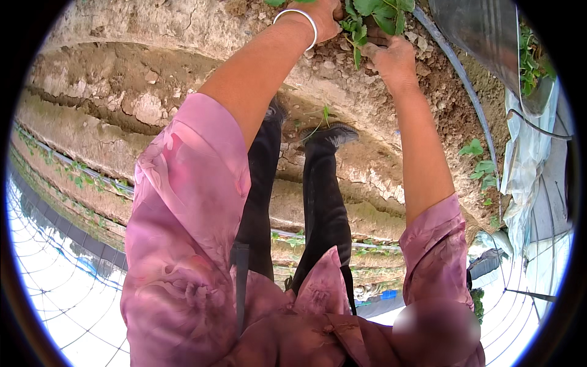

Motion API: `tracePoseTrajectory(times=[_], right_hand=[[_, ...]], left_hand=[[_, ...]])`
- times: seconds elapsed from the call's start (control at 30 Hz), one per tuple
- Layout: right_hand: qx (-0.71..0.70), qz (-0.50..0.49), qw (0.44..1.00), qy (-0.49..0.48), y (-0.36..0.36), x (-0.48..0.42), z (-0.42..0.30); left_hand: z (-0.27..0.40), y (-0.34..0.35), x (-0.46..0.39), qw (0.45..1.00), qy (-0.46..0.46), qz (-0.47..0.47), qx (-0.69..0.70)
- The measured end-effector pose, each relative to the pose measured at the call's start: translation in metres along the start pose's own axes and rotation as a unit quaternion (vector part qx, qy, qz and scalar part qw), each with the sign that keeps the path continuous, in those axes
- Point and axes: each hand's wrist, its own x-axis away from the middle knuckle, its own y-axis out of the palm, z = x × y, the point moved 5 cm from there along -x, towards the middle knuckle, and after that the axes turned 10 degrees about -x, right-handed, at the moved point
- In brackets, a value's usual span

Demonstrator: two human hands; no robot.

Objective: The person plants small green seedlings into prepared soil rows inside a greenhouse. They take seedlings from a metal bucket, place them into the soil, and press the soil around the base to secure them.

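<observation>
A leafy green seedling point(383, 13) stands in crumbly soil on a raised bed at the top of the head view, between my hands. My left hand point(323, 20), with a silver bangle at the wrist, is at the plant's left side, its fingers bent down at the soil; what they hold is hidden. On the right, my right hand point(392, 57) has its thumb and fingers at the plant's base, partly behind leaves, and I cannot tell whether it grips anything. A leaf point(357, 55) hangs between the hands.
A grey drip hose point(463, 78) curves along the bed right of my right hand. Small plants point(484, 169) grow beside it. Crumpled clear plastic sheeting point(527, 151) and a thin bent rod point(541, 130) lie farther right. My shoes point(337, 133) are in the furrow below the bed.
</observation>
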Motion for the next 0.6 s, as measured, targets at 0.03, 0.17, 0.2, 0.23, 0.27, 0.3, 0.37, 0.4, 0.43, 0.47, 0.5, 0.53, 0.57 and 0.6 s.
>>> tracePoseTrajectory(times=[0.03, 0.17, 0.2, 0.23, 0.27, 0.3, 0.37, 0.4, 0.43, 0.47, 0.5, 0.53, 0.57, 0.6], right_hand=[[-0.016, -0.006, 1.000, 0.012, 0.002, 0.001, -0.003], [0.076, -0.009, 0.997, 0.010, 0.012, -0.009, -0.005], [0.069, -0.016, 0.997, 0.019, 0.016, -0.010, -0.006], [0.063, -0.023, 0.997, 0.030, 0.019, -0.011, -0.010], [0.057, -0.030, 0.997, 0.040, 0.021, -0.011, -0.011], [0.046, -0.033, 0.998, 0.040, 0.020, -0.016, -0.006], [0.023, -0.038, 0.998, 0.039, 0.017, -0.026, 0.006], [0.044, -0.039, 0.997, 0.041, 0.019, -0.023, -0.002], [0.071, -0.027, 0.996, 0.048, 0.016, -0.025, 0.001], [0.098, -0.017, 0.994, 0.054, 0.014, -0.030, 0.005], [0.126, -0.009, 0.991, 0.055, 0.015, -0.032, 0.002], [0.173, 0.013, 0.983, 0.058, 0.018, -0.033, -0.003], [0.200, 0.003, 0.979, 0.037, 0.020, -0.032, -0.006], [0.228, -0.008, 0.974, 0.015, 0.024, -0.032, -0.009]], left_hand=[[0.003, -0.001, 0.004, 0.984, 0.021, 0.009, -0.176], [0.010, 0.005, 0.010, 0.992, 0.054, 0.017, -0.109], [0.011, 0.005, 0.009, 0.994, 0.063, 0.021, -0.091], [0.010, 0.002, -0.001, 0.990, 0.069, 0.038, -0.119], [0.011, 0.000, -0.017, 0.985, 0.076, 0.055, -0.146], [0.013, 0.000, -0.033, 0.978, 0.081, 0.071, -0.176], [0.031, 0.001, -0.047, 0.842, 0.134, 0.092, -0.514], [0.036, -0.001, -0.053, 0.731, 0.151, 0.100, -0.657], [0.033, 0.009, -0.044, 0.569, 0.167, 0.104, -0.798], [0.031, 0.021, -0.035, 0.381, 0.179, 0.102, -0.902], [0.027, 0.028, -0.025, 0.176, 0.186, 0.099, -0.961], [0.025, 0.027, -0.021, 0.208, 0.222, 0.111, -0.946], [0.020, 0.023, -0.021, 0.239, 0.258, 0.123, -0.928], [0.015, 0.014, -0.023, 0.271, 0.293, 0.135, -0.907]])
